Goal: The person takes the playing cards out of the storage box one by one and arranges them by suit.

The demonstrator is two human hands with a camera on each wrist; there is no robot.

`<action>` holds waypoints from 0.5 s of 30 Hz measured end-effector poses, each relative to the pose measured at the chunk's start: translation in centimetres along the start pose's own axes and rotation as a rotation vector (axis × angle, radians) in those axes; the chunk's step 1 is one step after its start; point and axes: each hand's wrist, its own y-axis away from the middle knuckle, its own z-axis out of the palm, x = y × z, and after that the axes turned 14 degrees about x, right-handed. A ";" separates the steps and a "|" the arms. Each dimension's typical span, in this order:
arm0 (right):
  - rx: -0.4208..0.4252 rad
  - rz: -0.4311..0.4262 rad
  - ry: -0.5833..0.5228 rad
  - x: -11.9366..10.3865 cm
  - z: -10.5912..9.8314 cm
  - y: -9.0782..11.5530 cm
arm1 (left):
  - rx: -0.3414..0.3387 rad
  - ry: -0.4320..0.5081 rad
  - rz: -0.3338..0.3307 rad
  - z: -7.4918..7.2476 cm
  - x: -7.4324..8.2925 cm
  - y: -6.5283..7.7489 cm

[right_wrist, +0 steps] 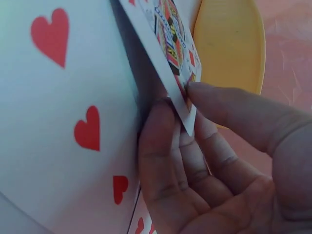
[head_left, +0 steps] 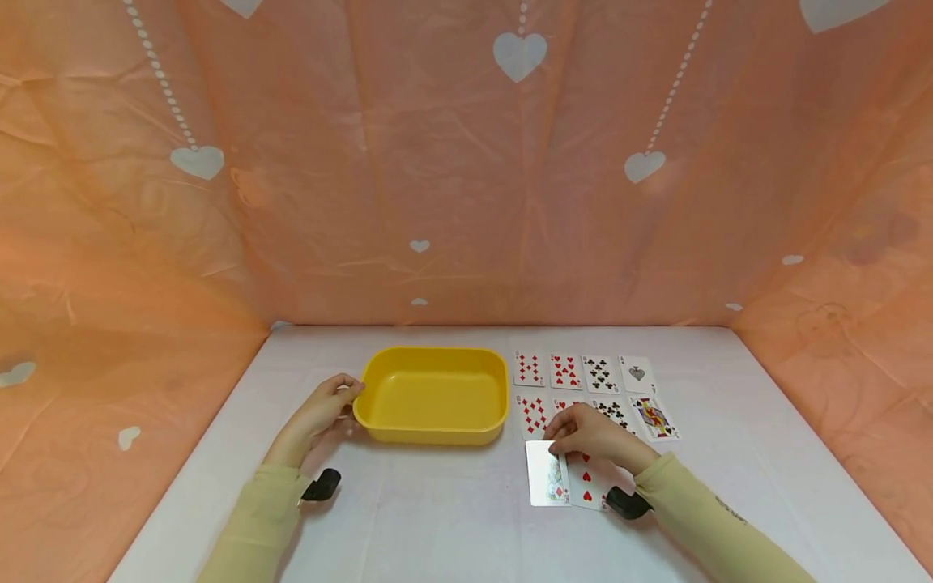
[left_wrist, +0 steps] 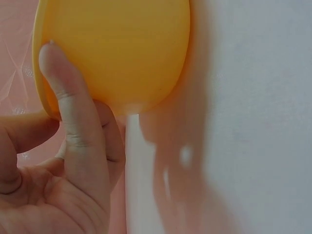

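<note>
At the left end of the yellow plastic tub (head_left: 430, 437), my left hand (head_left: 324, 411) pinches the rim; in the left wrist view the thumb and fingers (left_wrist: 78, 112) lie on either side of the wall. My right hand (head_left: 594, 437) pinches a face card of diamonds (head_left: 545, 478) by its far edge, between thumb and fingertips. In the right wrist view this card (right_wrist: 170, 44) stands tilted, its edge raised above a hearts card (right_wrist: 58, 117) lying beside it. Glare whitens much of the held card in the head view.
Face-up playing cards lie in rows right of the tub: a back row ending in the ace of spades (head_left: 637, 375), and a second row ending in a jack (head_left: 654, 418). My right hand partly covers this row. An orange curtain (head_left: 466, 202) with hearts encloses the white table (head_left: 437, 518).
</note>
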 end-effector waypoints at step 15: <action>0.103 0.009 -0.046 -0.5 0.7 0.4 | -0.002 0.010 0.027 0.0 -0.3 -0.2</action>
